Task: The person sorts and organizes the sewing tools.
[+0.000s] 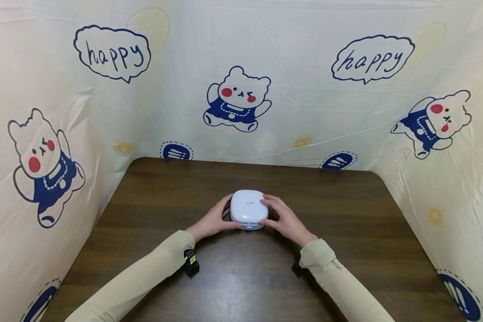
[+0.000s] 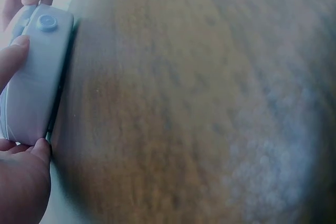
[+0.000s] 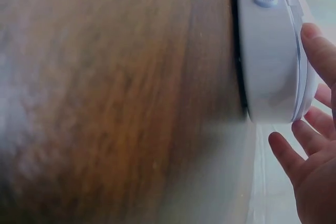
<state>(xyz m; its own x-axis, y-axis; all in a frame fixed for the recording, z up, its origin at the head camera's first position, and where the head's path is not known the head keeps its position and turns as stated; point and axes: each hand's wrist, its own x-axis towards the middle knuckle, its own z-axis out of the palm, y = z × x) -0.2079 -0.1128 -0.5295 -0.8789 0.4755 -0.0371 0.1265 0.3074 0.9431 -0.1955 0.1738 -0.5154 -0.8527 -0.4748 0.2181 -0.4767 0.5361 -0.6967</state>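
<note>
A white lidded case point(image 1: 247, 205) with rounded corners stands flat on the brown table. Small print marks its top, too small to read, and the lid looks shut or nearly so. On its front wall sits a round button point(image 2: 47, 22). My left hand point(image 1: 214, 220) grips the left side, its thumb along the front and fingers round the side and low edge. From the right, my right hand point(image 1: 286, 220) holds the lid, thumb at the front rim and fingers at the side. One right-hand finger point(image 3: 283, 153) sticks out free of the case point(image 3: 270, 61).
The wood-grain table point(image 1: 177, 188) has rounded far corners. Pale cloth point(image 1: 298, 58) printed with bears and "happy" bubbles hangs behind it and along both sides. A small black device point(image 1: 191, 263) is strapped at the left sleeve's cuff; another dark one point(image 1: 298, 269) sits by the right cuff.
</note>
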